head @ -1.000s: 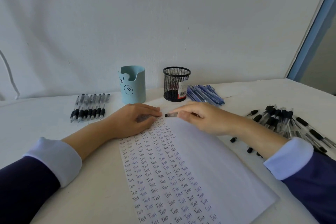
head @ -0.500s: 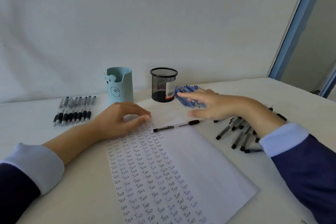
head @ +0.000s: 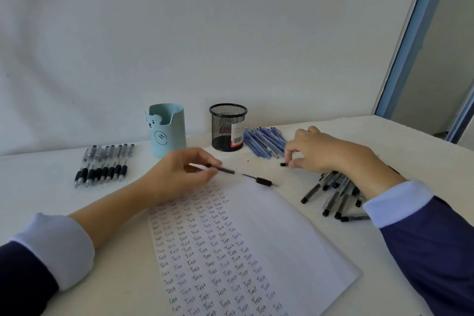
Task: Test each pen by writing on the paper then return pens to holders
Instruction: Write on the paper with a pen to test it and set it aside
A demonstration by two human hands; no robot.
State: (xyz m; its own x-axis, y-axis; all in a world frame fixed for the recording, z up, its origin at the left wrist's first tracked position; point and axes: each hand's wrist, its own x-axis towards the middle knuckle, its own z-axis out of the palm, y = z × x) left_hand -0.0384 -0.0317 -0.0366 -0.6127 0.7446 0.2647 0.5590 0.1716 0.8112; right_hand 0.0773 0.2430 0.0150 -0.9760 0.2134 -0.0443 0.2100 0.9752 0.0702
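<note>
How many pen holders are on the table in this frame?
2. The light blue bear holder stands at the back by the wall; the black mesh holder stands just to its right. None appears hidden.

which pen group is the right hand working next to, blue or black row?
Neither exactly: the right hand sits between the blue pens by the mesh holder and the loose black pile. The tidy black row lies far left, untouched.

Single head-worn wide-angle view, looking forward and down, close over the table (head: 46, 182), facing the wall (head: 179, 33)
</note>
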